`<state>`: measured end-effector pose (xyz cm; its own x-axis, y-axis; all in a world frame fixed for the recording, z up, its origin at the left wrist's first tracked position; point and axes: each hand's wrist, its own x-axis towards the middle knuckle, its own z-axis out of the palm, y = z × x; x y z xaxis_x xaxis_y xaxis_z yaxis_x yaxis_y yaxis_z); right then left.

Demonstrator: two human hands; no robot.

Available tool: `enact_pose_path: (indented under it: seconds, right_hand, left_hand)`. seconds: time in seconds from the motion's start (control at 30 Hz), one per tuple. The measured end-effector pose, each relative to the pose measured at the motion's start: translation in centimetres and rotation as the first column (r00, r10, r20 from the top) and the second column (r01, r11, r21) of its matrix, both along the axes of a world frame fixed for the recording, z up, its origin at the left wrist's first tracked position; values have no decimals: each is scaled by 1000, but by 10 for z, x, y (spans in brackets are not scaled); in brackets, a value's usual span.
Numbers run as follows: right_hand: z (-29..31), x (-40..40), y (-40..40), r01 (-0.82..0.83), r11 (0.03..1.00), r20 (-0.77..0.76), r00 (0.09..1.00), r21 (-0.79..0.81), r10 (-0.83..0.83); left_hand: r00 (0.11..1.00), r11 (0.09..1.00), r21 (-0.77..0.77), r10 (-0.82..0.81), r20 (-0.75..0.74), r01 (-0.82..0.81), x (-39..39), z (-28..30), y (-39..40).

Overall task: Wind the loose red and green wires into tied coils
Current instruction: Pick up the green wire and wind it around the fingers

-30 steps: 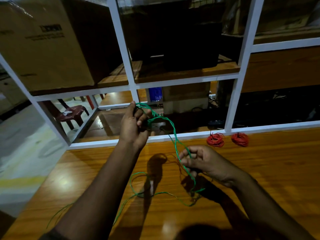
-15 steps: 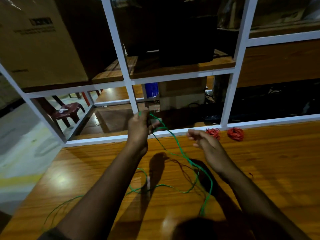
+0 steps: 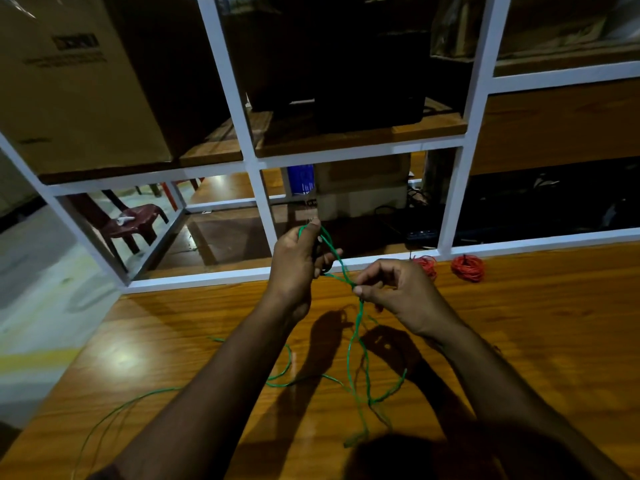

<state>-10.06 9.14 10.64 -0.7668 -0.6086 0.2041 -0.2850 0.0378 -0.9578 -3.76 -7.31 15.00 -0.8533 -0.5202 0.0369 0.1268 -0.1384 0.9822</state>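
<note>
Two hands: both work one green wire [image 3: 356, 344] above the table [image 3: 536, 327]; only the head view is available.
Head view, left hand [image 3: 298, 268]: raised near the table's far edge, fingers curled round the upper turns of the green wire, which loops over the fingertips.
Head view, right hand [image 3: 398, 292]: just beside the left hand and slightly lower, thumb and forefinger pinching the wire strands where they cross.
Wire between hands: a short span runs diagonally from the left hand down to the right-hand pinch.
Wire below pinch: the strands hang roughly vertical from the right hand to the table, then trail loose across the wood toward the near left edge.
Key relation: the unwound slack lies below and nearer the person than both hands; the right hand is the nearer hand to it, and the left hand serves as the winding core.
Next move, as judged: the right hand carries slack up and round the left hand; trailing loops may snag.
Red coils [image 3: 467, 268]: two, finished by appearance, lying on the table to the right, well apart from the green wire.
Progress, as judged: green coil only begun.
</note>
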Motion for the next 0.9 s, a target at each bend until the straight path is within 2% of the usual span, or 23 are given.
enact_pose_path:
  seconds: [0.13,0.23,0.33,0.47,0.57,0.73,0.8,0.9]
  right_hand:
    - [-2,2,-3,3,1000,-73,997,11,-2]
    - [2,5,-1,45,996,-58,997,-77,-50]
    - [7,6,-1,90,969,10,996,-229,-90]
    - [6,13,-2,-19,922,151,985,-386,83]
    - [5,16,-5,3,892,291,946,-452,144]
    - [6,14,-9,147,910,277,960,-389,-36]
    - [6,15,-11,115,934,272,962,-339,-20]
    - [2,22,-12,-28,978,304,948,-205,91]
  left_hand:
    - [998,991,114,64,5,-64,1,-8,-6]
    - [992,982,144,123,31,-126,0,-12,-12]
    - [981,964,185,186,47,-191,-4,-15,-23]
    - [966,931,259,252,61,-259,-3,-12,-27]
    - [932,883,303,355,72,-359,-3,-8,-34]
    - [989,974,192,137,-54,-124,8,0,-20]
    - [995,963,267,67,-70,-46,6,0,-15]
    - [990,879,477,39,-136,31,2,1,-18]
